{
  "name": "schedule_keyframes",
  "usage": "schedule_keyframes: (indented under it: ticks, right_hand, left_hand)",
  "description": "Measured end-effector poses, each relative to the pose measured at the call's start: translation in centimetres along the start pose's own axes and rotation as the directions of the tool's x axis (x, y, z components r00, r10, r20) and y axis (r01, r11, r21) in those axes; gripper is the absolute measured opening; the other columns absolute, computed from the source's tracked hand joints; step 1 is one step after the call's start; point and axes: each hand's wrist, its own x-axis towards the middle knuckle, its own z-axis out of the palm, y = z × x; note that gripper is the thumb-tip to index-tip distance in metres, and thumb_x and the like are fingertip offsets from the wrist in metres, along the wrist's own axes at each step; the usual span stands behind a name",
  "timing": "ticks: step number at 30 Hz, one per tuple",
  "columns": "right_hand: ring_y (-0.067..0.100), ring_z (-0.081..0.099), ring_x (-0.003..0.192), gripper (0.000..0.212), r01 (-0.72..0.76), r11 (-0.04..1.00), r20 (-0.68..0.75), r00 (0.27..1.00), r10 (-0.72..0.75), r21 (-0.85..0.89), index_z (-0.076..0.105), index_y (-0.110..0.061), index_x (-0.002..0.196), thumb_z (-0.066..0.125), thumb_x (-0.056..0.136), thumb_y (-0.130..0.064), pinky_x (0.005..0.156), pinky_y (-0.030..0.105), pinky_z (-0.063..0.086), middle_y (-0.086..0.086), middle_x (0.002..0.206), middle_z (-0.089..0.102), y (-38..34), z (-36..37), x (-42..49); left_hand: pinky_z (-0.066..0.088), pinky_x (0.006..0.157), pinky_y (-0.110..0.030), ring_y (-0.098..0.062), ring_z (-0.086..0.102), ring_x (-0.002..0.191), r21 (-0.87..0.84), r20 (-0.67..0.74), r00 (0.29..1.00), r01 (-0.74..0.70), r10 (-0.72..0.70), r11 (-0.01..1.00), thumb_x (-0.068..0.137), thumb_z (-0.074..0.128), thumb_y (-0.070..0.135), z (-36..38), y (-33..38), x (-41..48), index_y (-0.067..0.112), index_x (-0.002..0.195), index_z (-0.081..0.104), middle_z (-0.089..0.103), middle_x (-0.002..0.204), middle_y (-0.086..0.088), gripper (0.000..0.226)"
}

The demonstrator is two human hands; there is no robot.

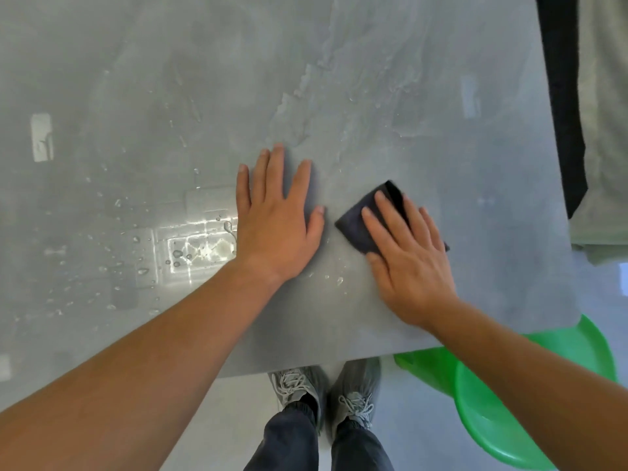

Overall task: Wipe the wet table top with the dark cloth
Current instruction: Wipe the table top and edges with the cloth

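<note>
Lower right: bright green glossy plastic seat (503, 413), curved rim, partly hidden. Bottom centre: pair of grey lace-up sneakers (295, 385) side by side on pale grey smooth floor (418, 419); dark trouser legs (289, 436) above them. Upper right: black cloth strip (564, 96) lying against pale green folded fabric (605, 130).

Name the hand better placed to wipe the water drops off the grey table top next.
Right. The right hand presses the folded dark cloth flat on the grey table top; the left hand lies bare, between cloth and water drops.
</note>
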Motion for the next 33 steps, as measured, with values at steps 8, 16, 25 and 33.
schedule_keyframes:
  ticks: [8, 16, 25, 33]
  right_hand:
    - [0.028, 0.004, 0.154, 0.06, -0.438, 0.893, -0.085, 0.891, 0.447, 0.1, 0.018, -0.028, 0.159, 0.033, 0.102, -0.039, 0.125, 0.046, 0.004, -0.004, 0.168, 0.008, 1.3, -1.4, 7.6]
    - [0.028, 0.009, 0.153, 0.06, -0.205, 0.979, 0.009, 0.979, 0.205, 0.015, 0.022, -0.03, 0.158, 0.037, 0.101, -0.041, 0.124, 0.04, 0.002, -0.005, 0.168, 0.011, 2.8, -1.9, 5.8]
    - [0.028, 0.005, 0.154, 0.06, -0.275, 0.961, -0.032, 0.961, 0.275, 0.003, 0.019, -0.026, 0.159, 0.034, 0.102, -0.037, 0.125, 0.04, -0.001, -0.002, 0.168, 0.009, 2.2, -2.2, 8.6]
    - [0.026, 0.003, 0.154, 0.059, -0.326, 0.943, -0.021, 0.944, 0.328, 0.071, 0.019, -0.029, 0.159, 0.035, 0.103, -0.038, 0.125, 0.041, -0.001, -0.005, 0.169, 0.007, 7.0, -4.8, 16.8]
  left_hand:
    - [0.003, 0.124, -0.049, -0.034, -0.002, 0.154, 0.024, 0.078, 0.997, -0.007, 0.005, 1.0, 0.1, 0.023, 0.055, -0.2, -0.7, 2.6, 0.021, 0.159, 0.013, -0.001, 0.168, -0.017, 0.069]
    - [0.01, 0.123, -0.049, -0.036, 0.009, 0.152, 0.012, 0.091, 0.996, 0.012, -0.013, 1.0, 0.1, 0.027, 0.052, -1.3, -0.3, 2.8, 0.022, 0.157, 0.021, 0.009, 0.166, -0.017, 0.065]
    - [0.029, 0.105, -0.048, -0.034, 0.039, 0.123, -0.012, 0.044, 0.997, 0.064, -0.063, 0.998, 0.093, 0.029, 0.052, -2.8, -0.1, 4.7, 0.018, 0.128, 0.052, 0.041, 0.14, -0.013, 0.054]
    - [0.0, 0.123, -0.049, -0.032, -0.006, 0.154, -0.023, 0.1, 0.991, 0.092, -0.089, 0.995, 0.099, 0.027, 0.054, -3.2, -0.5, 9.9, 0.02, 0.157, 0.018, -0.003, 0.167, -0.015, 0.068]
